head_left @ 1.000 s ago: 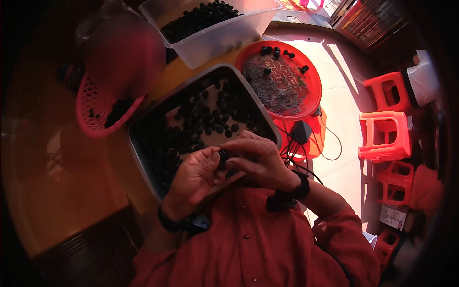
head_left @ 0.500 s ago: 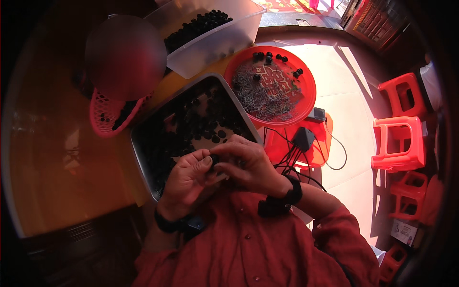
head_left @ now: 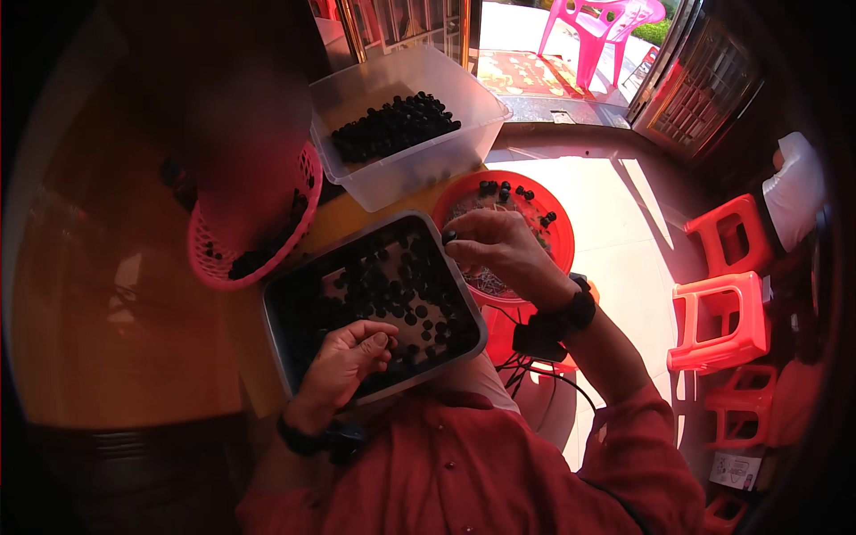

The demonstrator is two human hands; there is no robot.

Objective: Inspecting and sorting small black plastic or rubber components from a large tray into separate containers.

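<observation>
My right hand pinches a small black round piece between thumb and fingers, over the right rim of a grey rectangular tray. Many similar black round pieces lie loose in that tray. Over the tray's near side my left hand is closed, thumb against curled fingers; whether anything small is in it cannot be made out. A round red tray, partly hidden behind my right hand, carries thin metal pins and several black pieces along its far rim.
A translucent bin with a heap of black pieces stands beyond the grey tray. To its left is a pink mesh basket, by a blurred person. Black cables hang below the red tray. Red stools line the right side.
My hands have parted: the right moved right and away with a black piece, the left stayed low over the tray. The view has shifted, showing more of the doorway.
</observation>
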